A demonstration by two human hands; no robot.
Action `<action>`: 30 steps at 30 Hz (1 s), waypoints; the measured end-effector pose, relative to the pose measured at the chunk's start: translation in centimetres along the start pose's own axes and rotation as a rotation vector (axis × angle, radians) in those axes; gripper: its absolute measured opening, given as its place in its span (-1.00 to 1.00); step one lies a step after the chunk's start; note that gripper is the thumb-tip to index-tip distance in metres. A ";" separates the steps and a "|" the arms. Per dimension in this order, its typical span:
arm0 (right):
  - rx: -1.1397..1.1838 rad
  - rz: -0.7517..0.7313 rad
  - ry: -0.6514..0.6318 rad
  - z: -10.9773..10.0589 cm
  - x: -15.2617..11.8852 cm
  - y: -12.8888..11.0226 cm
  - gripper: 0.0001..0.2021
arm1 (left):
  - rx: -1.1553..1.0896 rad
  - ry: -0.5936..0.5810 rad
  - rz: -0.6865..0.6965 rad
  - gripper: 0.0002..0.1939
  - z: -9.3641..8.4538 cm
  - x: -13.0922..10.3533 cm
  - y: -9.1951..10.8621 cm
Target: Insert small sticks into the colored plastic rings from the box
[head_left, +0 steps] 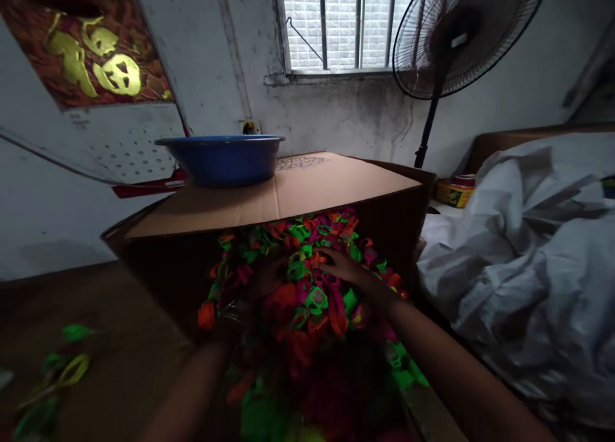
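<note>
A large pile of small green, orange, pink and red pieces [317,299] spills out of a cardboard box [336,184] lying with its opening toward me. My right hand [342,266] rests on the pile near the box opening, its fingers spread among the pieces. In deep shadow on the left side of the pile is my left hand [264,277]; its fingers are too dark to make out. The forearms reach in from the bottom on both sides of the pile.
A blue basin [225,160] stands on top of the box. White sacks [528,256] are heaped at the right. A standing fan [456,35] is beside the window. Loose green and yellow pieces [74,369] lie at the lower left. A calendar [129,138] hangs on the wall.
</note>
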State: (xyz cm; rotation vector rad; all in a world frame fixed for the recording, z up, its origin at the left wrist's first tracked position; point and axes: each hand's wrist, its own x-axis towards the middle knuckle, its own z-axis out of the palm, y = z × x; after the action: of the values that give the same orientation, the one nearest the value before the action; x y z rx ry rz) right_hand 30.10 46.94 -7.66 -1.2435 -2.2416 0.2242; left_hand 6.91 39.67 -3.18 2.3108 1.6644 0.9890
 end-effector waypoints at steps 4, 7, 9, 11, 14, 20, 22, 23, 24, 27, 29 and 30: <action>-0.044 0.075 0.043 -1.7 -2.5 -1.0 -0.60 | 0.049 -0.139 0.063 -0.67 1.5 -0.9 0.3; -0.110 0.191 0.042 -0.9 -5.2 -1.8 -0.59 | 0.110 -0.185 0.090 -0.50 3.3 -2.4 1.0; -0.142 0.235 -0.005 0.2 -7.0 -2.6 -0.59 | 0.155 -0.192 0.108 -0.41 4.2 -3.9 1.7; -0.155 0.242 -0.049 1.2 -8.5 -3.3 -0.55 | 0.187 -0.203 0.123 -0.40 4.7 -5.5 2.3; -0.138 0.200 -0.112 1.1 -9.9 -3.8 -0.54 | 0.204 -0.234 0.137 -0.44 4.1 -7.4 2.4; -0.089 0.204 -0.187 -1.8 -11.5 -3.3 -0.62 | 0.146 -0.275 0.097 -0.46 1.2 -8.9 1.3; -0.092 0.246 -0.208 -2.0 -12.3 -3.7 -0.65 | 0.122 -0.256 0.031 -0.52 0.6 -9.3 1.4; -0.092 0.265 -0.227 -1.9 -12.8 -4.0 -0.67 | 0.111 -0.249 -0.003 -0.57 0.4 -9.6 1.6; -0.087 0.277 -0.250 -1.7 -13.2 -4.5 -0.69 | 0.104 -0.241 -0.038 -0.64 0.3 -10.0 1.9; -0.040 0.275 -0.313 -1.2 -14.4 -6.0 -0.72 | 0.080 -0.208 -0.133 -0.79 0.2 -11.3 3.0; -0.002 0.272 -0.337 -1.6 -14.7 -6.7 -0.73 | 0.051 -0.170 -0.190 -0.83 0.3 -12.1 3.8; 0.011 0.281 -0.341 -2.2 -14.8 -6.8 -0.74 | 0.031 -0.150 -0.219 -0.84 0.3 -12.5 4.2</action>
State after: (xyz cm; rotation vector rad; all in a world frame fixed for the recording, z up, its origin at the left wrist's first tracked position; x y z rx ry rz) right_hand 32.40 30.72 -8.90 -1.6146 -2.3279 0.5939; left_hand 8.20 27.13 -6.88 2.1040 1.8328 0.7328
